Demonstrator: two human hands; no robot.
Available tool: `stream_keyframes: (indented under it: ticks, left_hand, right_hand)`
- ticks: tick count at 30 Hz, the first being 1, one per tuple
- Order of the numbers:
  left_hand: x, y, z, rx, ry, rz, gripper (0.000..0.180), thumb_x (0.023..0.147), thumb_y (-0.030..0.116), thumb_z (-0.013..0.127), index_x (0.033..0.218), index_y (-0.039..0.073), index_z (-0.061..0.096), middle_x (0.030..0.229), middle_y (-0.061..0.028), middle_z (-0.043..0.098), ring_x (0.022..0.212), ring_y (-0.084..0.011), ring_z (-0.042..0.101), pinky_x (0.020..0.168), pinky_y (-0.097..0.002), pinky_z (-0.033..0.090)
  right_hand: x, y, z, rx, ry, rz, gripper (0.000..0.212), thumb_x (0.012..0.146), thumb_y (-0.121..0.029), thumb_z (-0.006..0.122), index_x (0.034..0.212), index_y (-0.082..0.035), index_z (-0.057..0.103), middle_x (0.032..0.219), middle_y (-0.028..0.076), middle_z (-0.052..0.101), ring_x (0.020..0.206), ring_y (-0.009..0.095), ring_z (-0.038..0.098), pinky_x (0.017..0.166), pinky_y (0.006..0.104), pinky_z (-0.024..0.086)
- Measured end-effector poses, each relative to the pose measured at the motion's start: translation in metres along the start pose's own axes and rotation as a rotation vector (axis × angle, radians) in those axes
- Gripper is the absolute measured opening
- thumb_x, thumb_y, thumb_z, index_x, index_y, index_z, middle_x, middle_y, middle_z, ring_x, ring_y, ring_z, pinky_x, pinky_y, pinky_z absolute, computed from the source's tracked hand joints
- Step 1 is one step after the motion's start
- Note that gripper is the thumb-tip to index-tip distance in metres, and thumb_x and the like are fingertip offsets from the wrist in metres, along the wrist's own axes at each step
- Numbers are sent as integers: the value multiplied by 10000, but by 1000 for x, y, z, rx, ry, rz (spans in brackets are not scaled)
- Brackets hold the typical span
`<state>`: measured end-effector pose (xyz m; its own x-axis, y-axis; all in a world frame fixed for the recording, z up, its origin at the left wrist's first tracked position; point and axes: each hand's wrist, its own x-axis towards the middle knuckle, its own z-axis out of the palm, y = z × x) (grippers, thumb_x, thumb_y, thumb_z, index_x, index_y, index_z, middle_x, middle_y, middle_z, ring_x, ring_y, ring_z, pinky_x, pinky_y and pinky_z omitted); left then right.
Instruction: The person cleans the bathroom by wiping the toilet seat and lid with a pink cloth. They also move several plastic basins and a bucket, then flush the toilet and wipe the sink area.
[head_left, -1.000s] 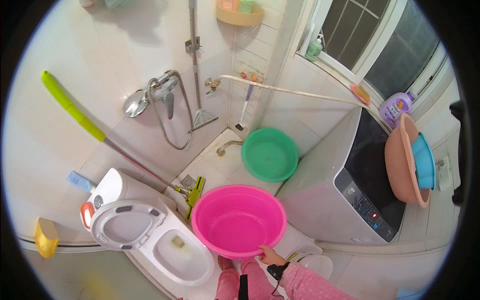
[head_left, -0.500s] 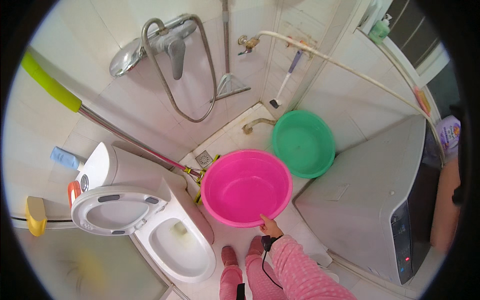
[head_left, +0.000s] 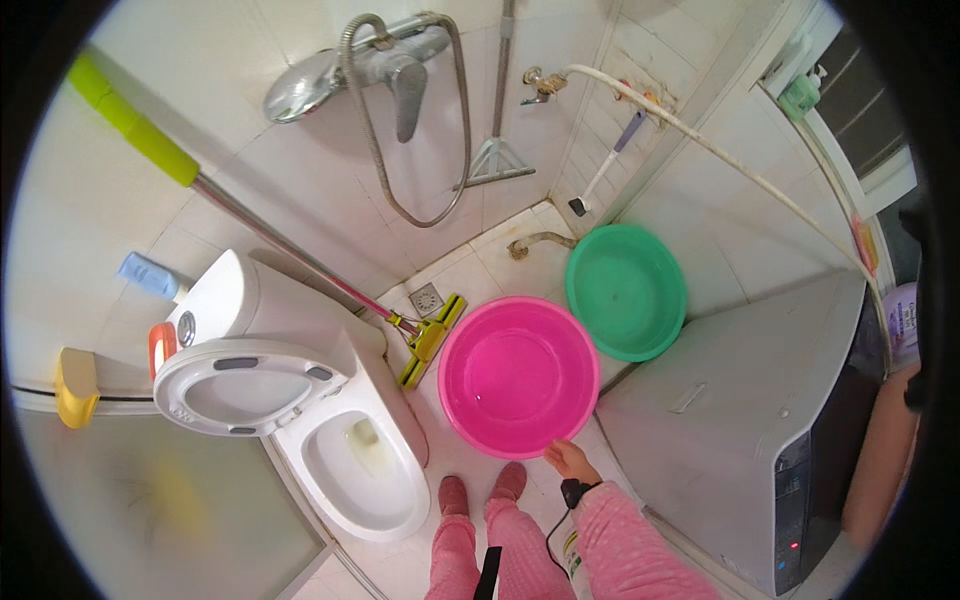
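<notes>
My right hand, in a pink sleeve with a black band at the wrist, is at the near rim of a large round pink basin. Its fingers are partly stretched and do not wrap the rim; whether the fingertips still touch it I cannot tell. The basin stands upright on the tiled floor. A green basin sits just behind it to the right, against the wall. My left hand is out of the picture.
On the left is a toilet with its lid raised. A sponge mop leans between toilet and wall, its head beside the pink basin. A grey washing machine fills the right. A shower mixer hangs above; slippers are near the basin.
My right hand has let go of the pink basin's rim. The basin now looks smaller and lower, farther right of the mop head, which is fully uncovered. The view has shifted.
</notes>
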<state>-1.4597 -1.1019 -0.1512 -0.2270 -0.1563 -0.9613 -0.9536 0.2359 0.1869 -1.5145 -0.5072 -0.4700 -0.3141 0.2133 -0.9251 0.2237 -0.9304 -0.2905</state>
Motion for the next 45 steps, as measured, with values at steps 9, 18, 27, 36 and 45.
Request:
stream_keyframes:
  ticks: [9,18,27,36,45]
  left_hand:
    - [5,49,-4,-2,-61,155,460,909,259,533,1261,-18,429,1102,-138,608,899,-228,633,723,-295,505]
    - [10,64,-48,-140,-43,188,490,885,268,562,1270,-6,436,1098,-103,609,924,-199,622,746,-288,487]
    - [34,36,-92,-144,-30,130,436,887,246,540,1248,19,452,1094,-91,611,895,-198,628,707,-284,486]
    - [46,142,-63,-3,-51,308,499,880,289,550,1275,5,439,1075,-94,617,882,-204,634,703,-287,491]
    - [18,216,45,134,-146,456,494,865,285,572,1262,17,454,1054,-77,620,854,-181,631,690,-278,484]
  right_hand:
    - [-200,-25,-49,-50,80,66,169,876,-172,558,991,-59,509,1044,132,552,1021,284,532,897,445,450]
    - [-335,-27,-66,-148,261,-4,190,882,-220,561,974,-55,540,959,86,586,927,243,572,809,407,485]
    - [-390,-14,-11,-176,200,-24,171,856,-199,613,963,-75,564,923,60,612,887,214,597,805,378,493]
    - [-433,-36,-70,174,199,-226,134,862,-195,592,928,-88,547,877,61,632,858,213,617,758,359,510]
    - [-499,-117,-157,533,248,-552,308,804,-256,678,900,-30,492,1027,131,579,948,241,593,780,344,518]
